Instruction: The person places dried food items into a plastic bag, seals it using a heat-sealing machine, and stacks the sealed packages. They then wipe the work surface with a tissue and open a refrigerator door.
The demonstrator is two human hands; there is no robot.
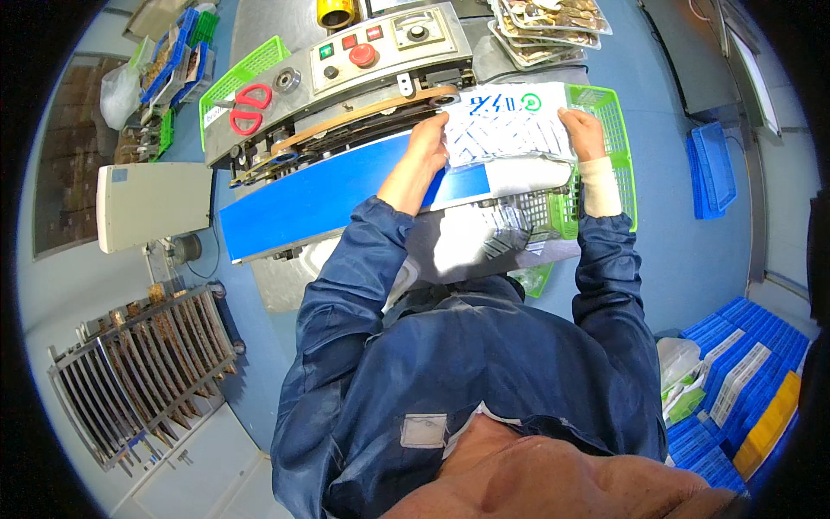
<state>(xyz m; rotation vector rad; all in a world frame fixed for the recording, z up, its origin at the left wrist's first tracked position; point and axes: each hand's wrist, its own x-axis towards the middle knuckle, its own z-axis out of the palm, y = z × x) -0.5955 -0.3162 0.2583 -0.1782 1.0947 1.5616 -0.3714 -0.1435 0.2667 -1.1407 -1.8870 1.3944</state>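
Note:
A flat clear plastic bag [509,135] filled with small white-and-blue sachets is stretched between my two hands. My left hand [426,156] pinches its left edge, close to the sealing band of a continuous band sealer [382,74]. At the bag's upper right edge, my right hand [585,135] grips with thumb and fingers. The bag is over the right end of the sealer's blue conveyor belt [324,189], hiding part of it. A white sheet-like piece [528,176] shows on the belt end below the bag. More sachets [509,228] lie below the belt.
Red-handled scissors [249,110] rest on the sealer's left end, near its red stop button [363,56]. A green basket [613,123] stands at the right. Stacked trays of dried food [551,29] sit behind. Blue crates [713,170] and a metal rack [146,373] stand around.

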